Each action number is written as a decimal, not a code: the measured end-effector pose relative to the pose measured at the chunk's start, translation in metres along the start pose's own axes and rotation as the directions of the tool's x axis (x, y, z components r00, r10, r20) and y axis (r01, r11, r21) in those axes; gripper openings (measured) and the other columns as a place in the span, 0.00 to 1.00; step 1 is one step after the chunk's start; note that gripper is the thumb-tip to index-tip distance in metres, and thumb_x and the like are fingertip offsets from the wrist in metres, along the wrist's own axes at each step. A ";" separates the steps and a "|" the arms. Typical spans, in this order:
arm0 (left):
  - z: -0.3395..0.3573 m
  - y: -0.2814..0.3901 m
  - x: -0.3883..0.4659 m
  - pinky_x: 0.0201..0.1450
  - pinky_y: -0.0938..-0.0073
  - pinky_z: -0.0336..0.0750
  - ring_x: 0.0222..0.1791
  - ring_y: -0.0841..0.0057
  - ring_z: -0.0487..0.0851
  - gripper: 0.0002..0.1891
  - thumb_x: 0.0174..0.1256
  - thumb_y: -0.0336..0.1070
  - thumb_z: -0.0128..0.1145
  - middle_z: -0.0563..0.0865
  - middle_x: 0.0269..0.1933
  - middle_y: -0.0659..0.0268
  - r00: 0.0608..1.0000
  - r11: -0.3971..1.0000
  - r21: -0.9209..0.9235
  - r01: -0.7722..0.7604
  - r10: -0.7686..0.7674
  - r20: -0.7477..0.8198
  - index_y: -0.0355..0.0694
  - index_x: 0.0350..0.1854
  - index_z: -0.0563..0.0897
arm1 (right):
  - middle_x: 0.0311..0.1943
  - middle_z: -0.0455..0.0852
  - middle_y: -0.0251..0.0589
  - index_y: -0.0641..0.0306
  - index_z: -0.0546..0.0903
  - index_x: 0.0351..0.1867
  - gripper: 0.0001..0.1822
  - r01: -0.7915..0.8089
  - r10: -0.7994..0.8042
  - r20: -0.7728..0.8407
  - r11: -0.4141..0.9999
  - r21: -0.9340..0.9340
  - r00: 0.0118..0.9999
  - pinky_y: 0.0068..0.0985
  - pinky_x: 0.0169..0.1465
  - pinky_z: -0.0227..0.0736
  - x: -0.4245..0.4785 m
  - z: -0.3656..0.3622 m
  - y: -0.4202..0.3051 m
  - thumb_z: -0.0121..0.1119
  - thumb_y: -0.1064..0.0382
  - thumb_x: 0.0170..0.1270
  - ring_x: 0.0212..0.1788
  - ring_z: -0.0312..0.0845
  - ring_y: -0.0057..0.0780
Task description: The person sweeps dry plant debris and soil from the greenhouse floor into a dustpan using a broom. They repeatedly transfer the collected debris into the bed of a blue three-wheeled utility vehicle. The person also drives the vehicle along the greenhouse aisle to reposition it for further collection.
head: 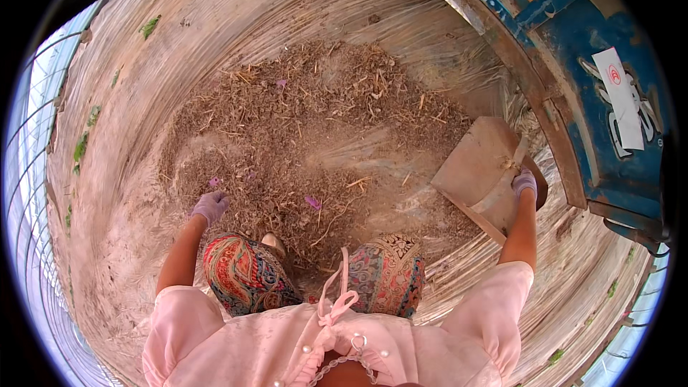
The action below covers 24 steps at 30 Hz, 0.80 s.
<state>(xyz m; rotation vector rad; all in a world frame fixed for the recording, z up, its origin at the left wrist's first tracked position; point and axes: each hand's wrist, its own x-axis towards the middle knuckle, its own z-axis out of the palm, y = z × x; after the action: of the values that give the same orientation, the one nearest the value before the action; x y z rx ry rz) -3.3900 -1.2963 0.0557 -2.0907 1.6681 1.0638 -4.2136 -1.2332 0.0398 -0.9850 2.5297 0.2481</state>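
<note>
My right hand (524, 183), in a thin pale glove, grips a large brown dustpan (475, 164) by its back part near the crossbar. The dustpan lies tilted at the right edge of a spread of dry plant debris (301, 113), its broad front towards the debris. My left hand (210, 208), gloved the same way, is low over the debris's left edge, just outside my left knee. Its fingers look curled, and whether anything is between them cannot be seen. Small purple scraps (313, 202) lie among the straw and crumbled leaves.
Wrinkled plastic sheeting (134, 91) covers the ground around the debris. A blue, rusty metal machine (607, 118) with a sticker stands close on the right. Green weeds (80, 148) grow along the left side. A shoe (274, 243) shows beside my patterned left knee (247, 274).
</note>
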 end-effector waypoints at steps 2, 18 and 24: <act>0.017 -0.013 -0.010 0.46 0.73 0.72 0.40 0.68 0.81 0.17 0.57 0.44 0.53 0.83 0.39 0.56 0.999 0.999 -0.008 0.036 -0.036 0.012 0.40 0.44 0.79 | 0.45 0.78 0.50 0.56 0.75 0.49 0.21 0.009 -0.009 0.034 1.000 0.018 0.999 0.33 0.51 0.67 0.020 0.021 -0.003 0.54 0.62 0.48 0.50 0.72 0.47; 0.050 -0.010 -0.098 0.45 0.70 0.71 0.41 0.67 0.80 0.19 0.60 0.46 0.53 0.83 0.40 0.57 0.970 0.987 0.036 0.154 -0.158 0.186 0.40 0.47 0.77 | 0.44 0.79 0.48 0.59 0.77 0.43 0.17 0.891 -0.860 0.238 0.424 -0.161 0.452 0.32 0.51 0.69 -0.114 0.035 -0.407 0.51 0.66 0.48 0.48 0.73 0.42; 0.090 -0.075 -0.110 0.56 0.68 0.65 0.55 0.59 0.72 0.30 0.56 0.55 0.51 0.74 0.54 0.50 0.808 0.897 -0.307 0.318 -0.425 -0.408 0.40 0.57 0.68 | 0.39 0.80 0.48 0.58 0.78 0.40 0.16 0.954 -0.914 0.272 0.287 -0.087 0.300 0.34 0.47 0.70 -0.210 0.043 -0.426 0.53 0.66 0.46 0.44 0.75 0.44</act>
<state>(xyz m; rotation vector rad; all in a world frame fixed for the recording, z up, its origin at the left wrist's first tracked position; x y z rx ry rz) -3.3624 -1.1382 0.0508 -2.8542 1.2459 0.6768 -3.7716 -1.4053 0.0858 -2.2580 1.3309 0.2346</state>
